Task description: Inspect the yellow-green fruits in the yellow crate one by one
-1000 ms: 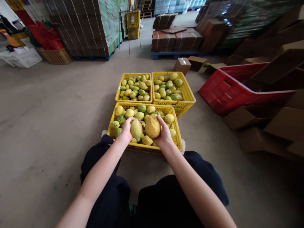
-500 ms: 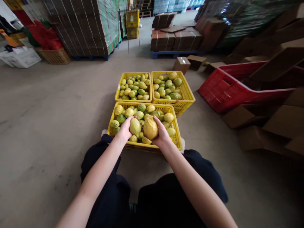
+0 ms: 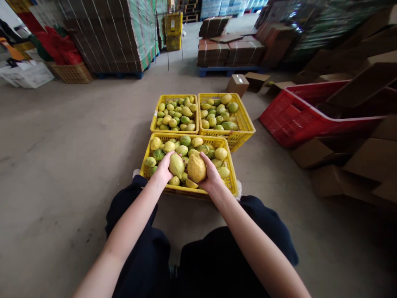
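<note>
My left hand (image 3: 165, 169) is wrapped round a smooth green-yellow fruit (image 3: 176, 166). A larger, bumpy yellow fruit (image 3: 196, 167) rests in my right hand (image 3: 211, 174), with the fingers curled round its right side and underneath. Both fruits hang side by side, a little apart, over the near yellow crate (image 3: 231, 169), which holds many green and yellow fruits. Behind it stand two more yellow crates of similar fruit, one at the back left (image 3: 153, 116) and one at the back right (image 3: 245, 120). My palms hide part of the fruit below.
A red crate (image 3: 282, 116) with cardboard in it stands at the right, beside open cardboard boxes (image 3: 359, 159). Further back are a small box (image 3: 237, 85), flat cartons on a blue pallet (image 3: 231, 71), a wrapped stack (image 3: 105, 37) and a wicker basket (image 3: 72, 73).
</note>
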A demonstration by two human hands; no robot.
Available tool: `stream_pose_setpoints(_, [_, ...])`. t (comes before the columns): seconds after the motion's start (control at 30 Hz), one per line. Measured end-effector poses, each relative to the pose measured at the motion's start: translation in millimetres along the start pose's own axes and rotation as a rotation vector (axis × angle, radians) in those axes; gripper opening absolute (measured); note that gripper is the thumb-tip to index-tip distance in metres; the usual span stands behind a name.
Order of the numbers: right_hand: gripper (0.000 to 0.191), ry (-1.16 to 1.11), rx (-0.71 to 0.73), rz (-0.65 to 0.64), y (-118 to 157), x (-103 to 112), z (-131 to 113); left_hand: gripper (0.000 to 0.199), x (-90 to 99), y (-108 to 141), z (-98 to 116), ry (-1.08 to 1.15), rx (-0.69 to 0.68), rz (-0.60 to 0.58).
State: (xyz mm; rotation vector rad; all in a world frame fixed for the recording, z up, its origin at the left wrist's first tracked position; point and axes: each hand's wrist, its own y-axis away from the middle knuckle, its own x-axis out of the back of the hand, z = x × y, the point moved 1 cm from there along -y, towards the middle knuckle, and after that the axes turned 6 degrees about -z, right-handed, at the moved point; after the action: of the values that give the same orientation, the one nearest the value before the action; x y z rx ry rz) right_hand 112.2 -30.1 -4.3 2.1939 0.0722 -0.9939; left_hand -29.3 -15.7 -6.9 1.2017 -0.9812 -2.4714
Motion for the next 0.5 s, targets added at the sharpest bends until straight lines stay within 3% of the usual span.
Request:
stream_pose_setpoints(0.2, [0.02, 0.02, 0.006, 0.085, 3.1, -3.5, -0.2, 0.016, 2.2, -1.0, 1.0, 0.006, -0.017, 0.041])
stream_pose_setpoints(0.33, [0.021, 0.027, -0.007, 0.079, 4.4, -6.0, -0.2, 0.018, 2.7, -0.8, 1.5, 0.013, 0.006, 0.09])
stream_pose_setpoints(0.5, [0.023, 0.034, -0.015, 0.087, 3.7, -4.9, -0.3, 0.028, -0.2, 0.9, 0.5, 0.037, 0.069, 0.07])
